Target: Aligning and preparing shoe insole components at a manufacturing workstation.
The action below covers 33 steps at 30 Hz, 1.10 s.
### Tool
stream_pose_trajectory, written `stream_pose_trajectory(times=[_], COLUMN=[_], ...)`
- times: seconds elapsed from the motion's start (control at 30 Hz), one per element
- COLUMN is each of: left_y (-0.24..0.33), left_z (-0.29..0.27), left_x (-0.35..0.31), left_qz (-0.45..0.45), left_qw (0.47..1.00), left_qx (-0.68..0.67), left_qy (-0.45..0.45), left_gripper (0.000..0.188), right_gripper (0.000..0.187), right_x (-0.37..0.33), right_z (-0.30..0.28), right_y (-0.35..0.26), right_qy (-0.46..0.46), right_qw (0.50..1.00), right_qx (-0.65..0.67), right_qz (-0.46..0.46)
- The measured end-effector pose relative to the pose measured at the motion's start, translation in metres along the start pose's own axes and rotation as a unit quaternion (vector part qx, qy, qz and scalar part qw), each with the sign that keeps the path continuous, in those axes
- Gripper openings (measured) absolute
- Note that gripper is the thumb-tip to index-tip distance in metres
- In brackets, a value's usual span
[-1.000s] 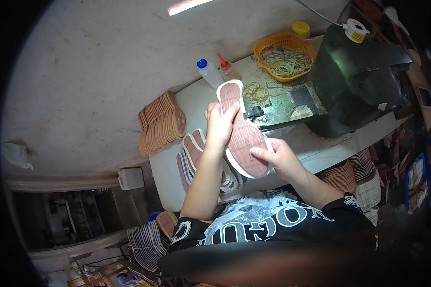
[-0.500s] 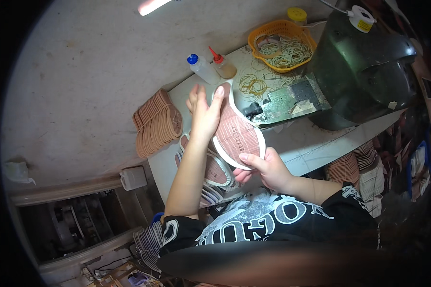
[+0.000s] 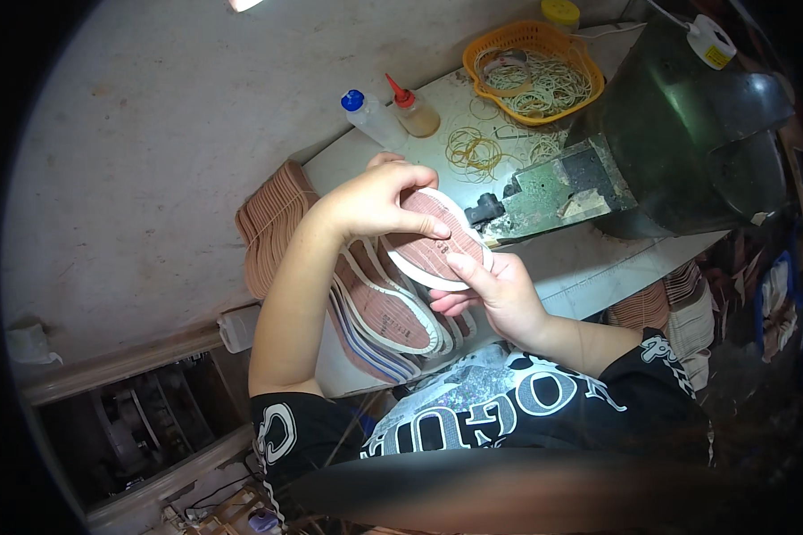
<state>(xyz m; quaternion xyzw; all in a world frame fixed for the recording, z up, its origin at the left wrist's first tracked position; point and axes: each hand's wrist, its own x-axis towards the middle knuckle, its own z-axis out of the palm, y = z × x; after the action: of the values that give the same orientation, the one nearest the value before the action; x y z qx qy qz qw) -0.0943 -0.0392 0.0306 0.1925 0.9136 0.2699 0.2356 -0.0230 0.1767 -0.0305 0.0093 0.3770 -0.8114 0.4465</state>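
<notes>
Both my hands hold a pinkish-brown shoe insole (image 3: 424, 256) with a white edge band, in front of the machine's small black working head (image 3: 484, 210). My left hand (image 3: 384, 201) grips it from the upper left, thumb lying across its face and fingers curled over the edge, which hides its far end. At the lower right, my right hand (image 3: 506, 290) pinches the wide end, thumb on top and fingers beneath. Left of and below it, several edged insoles (image 3: 379, 312) lie overlapping on the table.
A green sewing-type machine (image 3: 562, 192) fills the table's right side. At the back are an orange basket (image 3: 531, 111) of cord, loose yellow bands (image 3: 473, 153), a blue-capped bottle (image 3: 372, 118) and a red-tipped bottle (image 3: 416, 111). A tied insole stack (image 3: 272, 218) stands at left.
My left hand has moved from the insole's narrow end down to its wide part, its thumb now across the face. The narrow end no longer shows. My right hand keeps its pinch.
</notes>
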Motion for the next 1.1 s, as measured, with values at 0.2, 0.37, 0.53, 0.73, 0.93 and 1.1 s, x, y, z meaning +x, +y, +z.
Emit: stream_pose_trajectory(times=[0.2,0.37,0.53,0.73,0.93,1.1], left_y=[-0.011,-0.002,0.01,0.031,0.044,0.083], left_z=[0.01,0.016,0.038,0.053,0.08,0.083], left_x=[-0.009,-0.025,-0.042,-0.052,-0.056,-0.054], left_qz=[-0.074,-0.102,-0.201,-0.286,-0.336,-0.314], left_qw=[0.991,0.99,0.954,0.912,0.857,0.812], left_qx=[-0.113,-0.092,-0.204,-0.267,-0.361,-0.476], left_qy=[0.008,0.03,0.09,0.119,0.149,0.127], left_gripper=[0.048,0.04,0.052,0.046,0.054,0.058], right_gripper=[0.037,0.036,0.035,0.032,0.031,0.035], right_x=[0.0,0.004,0.002,0.003,-0.009,-0.037], right_z=[0.002,-0.006,-0.005,-0.011,-0.016,-0.021], right_y=[-0.001,-0.002,-0.007,-0.003,-0.005,-0.002], right_qy=[0.001,-0.01,0.006,-0.002,-0.039,-0.012], right_qw=[1.0,1.0,0.999,0.998,0.992,0.99], right_qx=[0.002,-0.019,-0.011,-0.037,-0.1,-0.138], right_qz=[-0.018,-0.019,-0.034,-0.04,-0.071,-0.023])
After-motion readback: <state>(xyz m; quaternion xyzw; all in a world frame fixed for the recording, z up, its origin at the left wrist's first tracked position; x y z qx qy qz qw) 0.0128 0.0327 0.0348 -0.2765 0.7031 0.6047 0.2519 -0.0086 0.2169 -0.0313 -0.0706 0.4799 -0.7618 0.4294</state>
